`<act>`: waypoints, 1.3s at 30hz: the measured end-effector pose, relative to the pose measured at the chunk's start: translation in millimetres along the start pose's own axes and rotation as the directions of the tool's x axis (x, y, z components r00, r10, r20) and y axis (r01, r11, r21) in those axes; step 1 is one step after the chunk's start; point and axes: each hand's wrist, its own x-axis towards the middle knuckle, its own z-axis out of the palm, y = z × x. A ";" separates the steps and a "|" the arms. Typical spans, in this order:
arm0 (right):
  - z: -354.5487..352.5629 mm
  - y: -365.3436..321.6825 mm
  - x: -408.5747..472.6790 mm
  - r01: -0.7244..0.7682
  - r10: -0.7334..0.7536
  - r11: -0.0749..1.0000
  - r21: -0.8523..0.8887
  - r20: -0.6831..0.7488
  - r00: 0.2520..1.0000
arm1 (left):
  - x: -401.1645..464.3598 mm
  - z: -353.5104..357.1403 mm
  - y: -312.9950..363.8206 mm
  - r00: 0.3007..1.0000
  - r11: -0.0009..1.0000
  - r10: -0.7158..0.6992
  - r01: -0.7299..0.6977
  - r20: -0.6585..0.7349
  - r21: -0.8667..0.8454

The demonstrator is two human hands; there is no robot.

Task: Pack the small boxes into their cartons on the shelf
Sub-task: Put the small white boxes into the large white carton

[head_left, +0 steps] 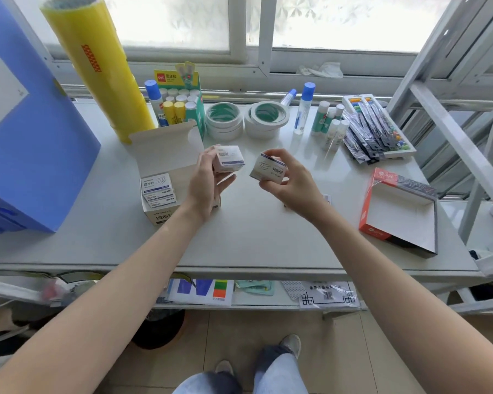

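By window point(182, 21), cluttered white shelf point(254, 240)

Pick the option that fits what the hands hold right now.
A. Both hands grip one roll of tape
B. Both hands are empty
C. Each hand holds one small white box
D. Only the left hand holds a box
C: the left hand grips one small white box and the right hand grips another small box, both above the shelf beside the open carton.

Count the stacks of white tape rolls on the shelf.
2: one stack of tape rolls behind the left hand, the other stack just right of it.
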 end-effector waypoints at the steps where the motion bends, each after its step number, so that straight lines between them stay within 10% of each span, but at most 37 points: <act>1: 1.8 -2.2 0.7 0.010 -0.010 1.000 0.005 0.000 1.000 | -0.1 -2.3 1.7 0.999 0.996 -0.045 0.046 0.011 -0.078; 26: 20.3 -33.7 -5.2 0.213 -0.200 0.960 -0.183 0.088 0.976 | -20.8 -13.4 7.1 0.938 0.960 -0.273 0.279 0.212 0.004; 39: 27.0 -51.8 -6.9 0.023 -0.023 0.999 -0.029 -0.008 1.000 | -28.5 -8.5 5.0 0.929 0.944 -0.311 0.327 0.200 -0.050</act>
